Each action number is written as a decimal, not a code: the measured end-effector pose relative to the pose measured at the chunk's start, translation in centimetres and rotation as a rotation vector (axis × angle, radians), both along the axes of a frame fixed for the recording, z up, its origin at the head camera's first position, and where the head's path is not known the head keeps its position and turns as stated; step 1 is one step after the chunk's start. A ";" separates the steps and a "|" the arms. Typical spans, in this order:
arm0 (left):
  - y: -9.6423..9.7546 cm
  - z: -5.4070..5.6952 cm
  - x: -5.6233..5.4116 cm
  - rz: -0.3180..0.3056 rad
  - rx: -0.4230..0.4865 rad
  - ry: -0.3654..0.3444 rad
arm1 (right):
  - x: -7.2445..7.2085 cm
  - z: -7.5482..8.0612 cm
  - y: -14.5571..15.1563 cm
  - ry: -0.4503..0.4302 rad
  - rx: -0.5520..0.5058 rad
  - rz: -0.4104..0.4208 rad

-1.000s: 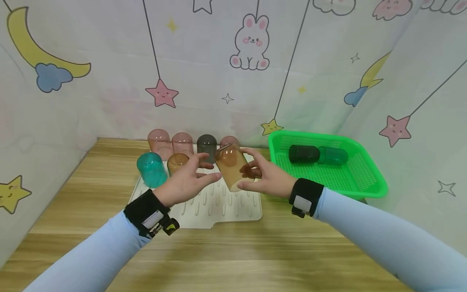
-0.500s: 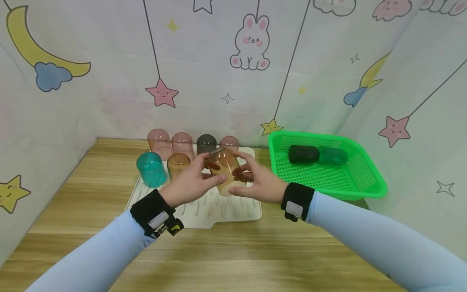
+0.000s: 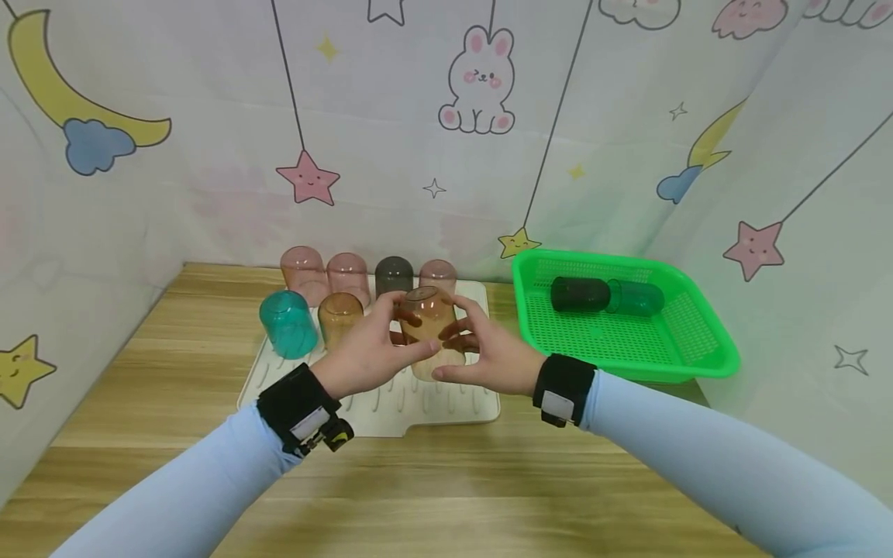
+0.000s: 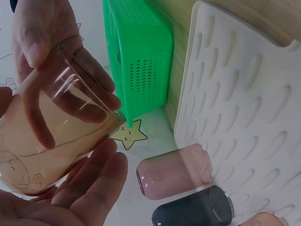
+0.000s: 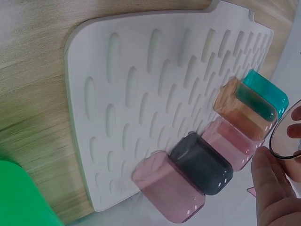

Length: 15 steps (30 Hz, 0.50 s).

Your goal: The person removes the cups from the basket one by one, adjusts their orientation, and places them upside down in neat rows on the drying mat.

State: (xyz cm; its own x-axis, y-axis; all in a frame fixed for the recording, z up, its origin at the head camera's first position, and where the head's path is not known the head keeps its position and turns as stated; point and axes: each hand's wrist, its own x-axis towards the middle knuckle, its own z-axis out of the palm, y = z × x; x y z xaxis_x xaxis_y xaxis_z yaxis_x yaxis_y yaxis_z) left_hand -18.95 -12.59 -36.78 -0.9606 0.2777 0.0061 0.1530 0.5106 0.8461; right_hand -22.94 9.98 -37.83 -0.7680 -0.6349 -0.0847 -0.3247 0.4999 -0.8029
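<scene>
Both hands hold an amber see-through cup [image 3: 427, 318] over the white drying mat [image 3: 377, 403], its base up and its rim toward the mat. Curled fingers of the left hand [image 3: 368, 347] grip its left side, thumb across the front. On the opposite side, the right hand [image 3: 501, 350] grips it with thumb low and fingers behind. In the left wrist view, right-hand fingers [image 4: 80, 108] show through the cup wall near the rim. Upside down on the mat stand a teal cup [image 3: 288, 325], another amber cup [image 3: 340, 314], a dark grey cup [image 3: 394, 275] and several pink cups [image 3: 303, 271].
A green perforated basket [image 3: 718, 341] stands at the right. Inside it lie a black cup [image 3: 580, 294] and a dark teal cup [image 3: 636, 298] on their sides. Patterned cloth [image 3: 391, 93] hangs behind the wooden table [image 3: 446, 488].
The amber cup has moved slightly left and down and tipped from a slant to nearly upright, base up. The left hand has closed in on it; the right hand has moved left with it.
</scene>
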 end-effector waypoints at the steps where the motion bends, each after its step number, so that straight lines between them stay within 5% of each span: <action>1: 0.0 0.0 0.0 0.000 0.000 0.002 | -0.1 0.0 0.0 0.009 0.009 0.000; 15: -0.1 -0.4 0.2 -0.023 -0.049 0.032 | -1.0 1.6 1.3 0.063 -0.002 0.007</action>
State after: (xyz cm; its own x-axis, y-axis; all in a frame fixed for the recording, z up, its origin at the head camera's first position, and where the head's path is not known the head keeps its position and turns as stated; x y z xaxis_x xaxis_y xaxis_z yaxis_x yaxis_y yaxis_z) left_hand -18.70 -12.66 -37.18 -0.9535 0.3005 0.0222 0.1916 0.5476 0.8145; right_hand -23.96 11.31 -36.25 -0.7675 -0.6401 -0.0348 -0.3782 0.4960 -0.7816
